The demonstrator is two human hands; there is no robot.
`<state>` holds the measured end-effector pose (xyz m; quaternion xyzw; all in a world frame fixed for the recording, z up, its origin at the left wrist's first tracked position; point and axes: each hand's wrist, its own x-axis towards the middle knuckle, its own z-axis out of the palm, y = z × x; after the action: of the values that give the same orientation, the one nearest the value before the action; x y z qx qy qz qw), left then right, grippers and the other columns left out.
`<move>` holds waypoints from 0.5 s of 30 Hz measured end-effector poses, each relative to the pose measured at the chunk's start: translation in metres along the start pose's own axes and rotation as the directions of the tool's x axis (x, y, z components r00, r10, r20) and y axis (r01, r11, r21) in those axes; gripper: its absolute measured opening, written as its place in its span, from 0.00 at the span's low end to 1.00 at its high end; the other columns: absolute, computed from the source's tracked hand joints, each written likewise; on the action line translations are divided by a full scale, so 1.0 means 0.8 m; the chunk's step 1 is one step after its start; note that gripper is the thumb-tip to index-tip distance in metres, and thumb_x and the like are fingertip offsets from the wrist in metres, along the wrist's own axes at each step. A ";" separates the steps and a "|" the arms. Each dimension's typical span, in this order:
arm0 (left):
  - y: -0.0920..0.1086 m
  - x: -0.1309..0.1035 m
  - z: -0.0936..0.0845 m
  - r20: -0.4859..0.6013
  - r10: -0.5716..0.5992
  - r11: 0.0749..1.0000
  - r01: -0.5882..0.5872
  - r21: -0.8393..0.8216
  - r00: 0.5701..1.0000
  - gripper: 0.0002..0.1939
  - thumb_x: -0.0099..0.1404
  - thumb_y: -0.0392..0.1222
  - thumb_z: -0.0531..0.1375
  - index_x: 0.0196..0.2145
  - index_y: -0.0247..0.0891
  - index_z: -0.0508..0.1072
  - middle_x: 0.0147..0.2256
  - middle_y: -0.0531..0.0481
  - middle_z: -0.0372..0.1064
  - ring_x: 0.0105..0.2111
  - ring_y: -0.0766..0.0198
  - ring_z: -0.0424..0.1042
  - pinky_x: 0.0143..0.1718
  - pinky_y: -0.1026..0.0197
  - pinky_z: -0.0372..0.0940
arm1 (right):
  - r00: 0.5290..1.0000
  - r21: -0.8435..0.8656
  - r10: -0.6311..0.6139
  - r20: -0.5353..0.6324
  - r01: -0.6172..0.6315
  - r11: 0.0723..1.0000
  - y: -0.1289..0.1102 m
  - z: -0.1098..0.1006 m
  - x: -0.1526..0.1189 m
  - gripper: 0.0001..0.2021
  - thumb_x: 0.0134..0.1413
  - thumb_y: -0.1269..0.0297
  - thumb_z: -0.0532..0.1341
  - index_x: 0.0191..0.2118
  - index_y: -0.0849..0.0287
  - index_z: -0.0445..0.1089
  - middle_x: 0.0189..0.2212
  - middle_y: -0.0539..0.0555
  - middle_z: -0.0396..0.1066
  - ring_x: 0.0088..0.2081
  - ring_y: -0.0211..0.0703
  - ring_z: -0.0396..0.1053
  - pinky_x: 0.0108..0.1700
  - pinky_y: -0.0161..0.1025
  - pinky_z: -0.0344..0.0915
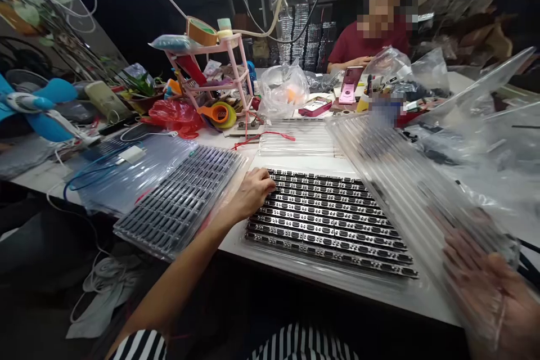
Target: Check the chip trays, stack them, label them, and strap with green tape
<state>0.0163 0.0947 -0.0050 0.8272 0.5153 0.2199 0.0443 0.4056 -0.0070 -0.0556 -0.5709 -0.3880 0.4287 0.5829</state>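
Rows of small metal connectors (324,219) lie in a clear plastic tray at the table's front. My left hand (254,191) rests at the upper left corner of these rows, its fingers bent together against the end of a row; whether they pinch a piece is hidden. On the right, my right hand (493,287) grips the near end of a ribbed clear plastic tray (405,180), with fingers seen through it. This tray is tilted, its far part reaching over the right edge of the rows.
Another filled tray (177,197) lies left on plastic sheets. Behind stand a pink rack (236,62), an orange tape roll (217,114), a red bag (175,117) and a phone (350,84). A blue fan (37,101) is far left. A person (346,48) sits across the table.
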 end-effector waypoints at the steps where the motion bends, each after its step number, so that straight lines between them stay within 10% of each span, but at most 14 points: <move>1: -0.001 0.005 0.002 0.028 0.014 1.000 -0.014 0.020 1.000 0.07 0.63 0.34 0.56 0.29 0.37 0.74 0.33 0.48 0.65 0.36 0.59 0.62 0.41 0.55 0.59 | 1.000 -0.004 -0.004 0.011 0.004 1.000 0.005 -0.004 0.001 0.24 0.60 0.51 0.45 0.61 0.43 0.58 0.62 0.48 0.52 0.63 0.51 0.42 0.64 0.55 0.46; 7: -0.011 0.015 0.010 0.112 0.044 0.996 -0.053 0.075 0.993 0.04 0.61 0.32 0.56 0.30 0.37 0.70 0.33 0.48 0.64 0.37 0.58 0.62 0.40 0.55 0.59 | 0.985 0.131 0.164 -0.059 -0.155 0.979 0.027 -0.021 0.014 0.25 0.60 0.50 0.48 0.60 0.53 0.61 0.61 0.57 0.54 0.61 0.56 0.48 0.59 0.51 0.59; 15: -0.012 0.036 -0.003 0.169 0.079 0.995 -0.087 0.045 0.983 0.03 0.61 0.35 0.57 0.31 0.36 0.72 0.33 0.48 0.67 0.36 0.60 0.65 0.40 0.58 0.61 | 0.996 0.202 0.075 0.046 -0.083 0.976 0.038 -0.026 0.019 0.22 0.63 0.54 0.46 0.60 0.52 0.59 0.62 0.53 0.52 0.62 0.50 0.49 0.54 0.51 0.67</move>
<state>0.0184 0.1240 0.0037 0.8643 0.4804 0.1380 0.0563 0.4286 -0.0004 -0.0874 -0.5147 -0.3302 0.4999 0.6134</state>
